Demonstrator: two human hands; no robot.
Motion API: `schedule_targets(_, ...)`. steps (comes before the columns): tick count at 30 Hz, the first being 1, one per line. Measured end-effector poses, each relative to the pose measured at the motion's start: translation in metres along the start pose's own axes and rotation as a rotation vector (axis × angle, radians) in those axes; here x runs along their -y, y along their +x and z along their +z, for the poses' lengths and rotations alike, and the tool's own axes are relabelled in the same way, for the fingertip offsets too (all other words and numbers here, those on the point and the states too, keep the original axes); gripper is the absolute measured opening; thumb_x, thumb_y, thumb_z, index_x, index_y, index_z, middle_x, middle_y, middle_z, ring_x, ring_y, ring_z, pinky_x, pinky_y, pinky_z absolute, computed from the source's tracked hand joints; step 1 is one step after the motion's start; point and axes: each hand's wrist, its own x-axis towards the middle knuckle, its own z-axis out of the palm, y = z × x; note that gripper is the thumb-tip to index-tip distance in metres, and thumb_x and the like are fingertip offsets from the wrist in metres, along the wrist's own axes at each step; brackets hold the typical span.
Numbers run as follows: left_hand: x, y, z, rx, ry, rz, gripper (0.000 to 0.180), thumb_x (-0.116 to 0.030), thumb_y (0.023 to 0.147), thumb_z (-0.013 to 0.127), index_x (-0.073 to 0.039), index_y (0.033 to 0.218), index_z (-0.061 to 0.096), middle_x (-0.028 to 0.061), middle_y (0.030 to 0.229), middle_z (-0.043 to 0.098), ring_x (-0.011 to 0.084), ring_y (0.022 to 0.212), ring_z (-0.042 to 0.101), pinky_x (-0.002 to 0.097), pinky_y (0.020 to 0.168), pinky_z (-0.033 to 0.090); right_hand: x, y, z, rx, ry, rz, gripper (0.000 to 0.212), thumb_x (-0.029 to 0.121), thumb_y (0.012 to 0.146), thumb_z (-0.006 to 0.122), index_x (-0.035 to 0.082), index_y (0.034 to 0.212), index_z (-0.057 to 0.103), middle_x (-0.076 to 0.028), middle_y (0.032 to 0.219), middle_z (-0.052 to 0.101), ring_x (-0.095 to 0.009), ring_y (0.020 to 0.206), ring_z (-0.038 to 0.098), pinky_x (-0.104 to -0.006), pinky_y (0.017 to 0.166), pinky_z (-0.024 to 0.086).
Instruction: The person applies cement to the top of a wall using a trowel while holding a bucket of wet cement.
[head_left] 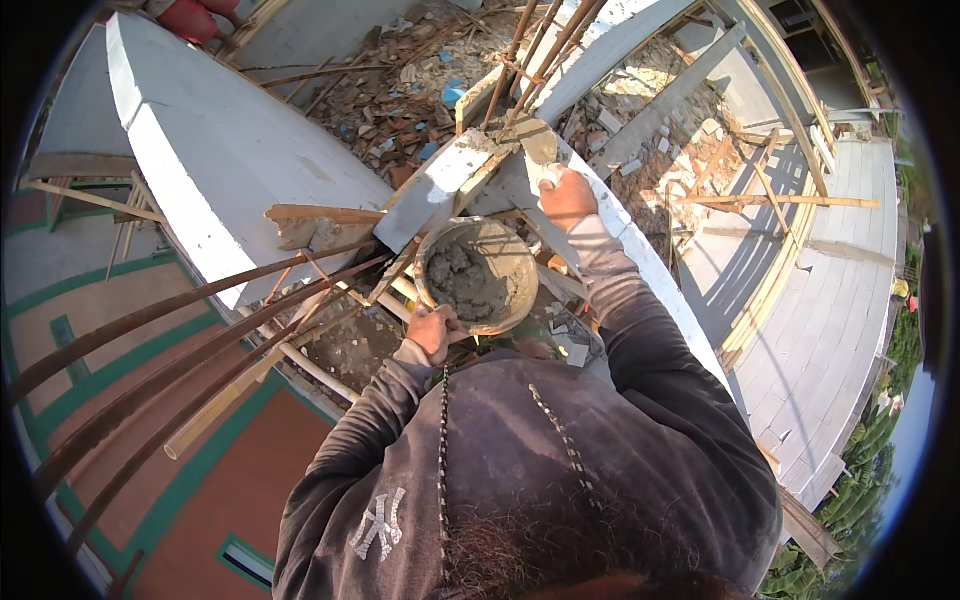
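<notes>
Wet grey mortar (462,280) partly fills a round bucket (515,283) in front of my chest. My left hand (433,332) is closed on the near left rim of this bucket. Farther ahead and to the right, my right hand (568,198) grips a trowel; its handle is hidden in my fist. The pale trowel blade (538,140) points away from me, beside the rusty upright rebar (525,60) at a wall corner. Whether the blade touches the concrete there, I cannot tell.
Long rusty bars (190,300) stretch out on the left. A pale wall (230,150) runs to the far left, with rubble (400,110) behind it. On the right are timber props (780,200) and a grey sheeted roof (830,270). Someone in red (190,20) is at the top left.
</notes>
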Motion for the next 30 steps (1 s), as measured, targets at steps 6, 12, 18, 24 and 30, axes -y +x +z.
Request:
schedule_targets(6, 0.006, 0.01, -0.005, 0.026, -0.001, 0.031, 0.03, 0.0, 0.091, 0.056, -0.012, 0.118, 0.052, 0.0084, 0.084, 0.058, 0.0245, 0.073, 0.062, 0.0532, 0.07, 0.06, 0.001, 0.074, -0.049, 0.534, 0.353, 0.166, 0.025, 0.026, 0.101, 0.055, 0.008, 0.111, 0.069, -0.005, 0.077, 0.064, -0.017, 0.057, 0.062, -0.0336, 0.047, 0.051)
schedule_targets(12, 0.022, 0.02, -0.02, 0.068, -0.046, 0.038, 0.02, -0.002, 0.092, 0.058, -0.007, 0.111, 0.053, 0.0095, 0.081, 0.059, 0.0253, 0.073, 0.063, 0.0538, 0.07, 0.061, -0.006, 0.095, -0.083, 0.741, -0.003, 0.093, 0.027, 0.029, 0.101, 0.054, 0.009, 0.113, 0.068, -0.006, 0.081, 0.065, -0.017, 0.057, 0.061, -0.0341, 0.048, 0.052)
schedule_targets(18, 0.002, 0.003, 0.005, -0.035, -0.043, -0.013, 0.027, -0.002, 0.09, 0.058, -0.01, 0.115, 0.052, 0.0075, 0.079, 0.058, 0.0217, 0.071, 0.062, 0.0502, 0.069, 0.062, -0.022, 0.067, -0.053, 0.506, 0.179, 0.032, 0.029, 0.025, 0.1, 0.052, 0.004, 0.109, 0.069, -0.009, 0.076, 0.065, -0.018, 0.055, 0.063, -0.0341, 0.047, 0.053)
schedule_targets(24, 0.015, 0.016, -0.001, -0.006, -0.074, 0.067, 0.029, -0.001, 0.089, 0.061, -0.007, 0.115, 0.049, 0.0097, 0.078, 0.059, 0.0243, 0.068, 0.063, 0.0484, 0.062, 0.061, -0.014, 0.04, -0.022, 0.474, 0.694, 0.355, 0.03, 0.021, 0.101, 0.048, 0.0, 0.112, 0.067, -0.018, 0.076, 0.067, -0.027, 0.059, 0.068, -0.0409, 0.05, 0.056)
schedule_targets(30, 0.016, 0.019, 0.0, 0.012, 0.009, 0.106, 0.023, -0.002, 0.088, 0.062, -0.002, 0.108, 0.051, 0.0111, 0.078, 0.061, 0.0247, 0.069, 0.064, 0.0472, 0.062, 0.061, -0.111, -0.01, -0.007, 0.356, 1.133, 0.405, 0.034, 0.036, 0.102, 0.052, 0.004, 0.11, 0.061, -0.008, 0.074, 0.063, -0.022, 0.055, 0.061, -0.0379, 0.047, 0.055)
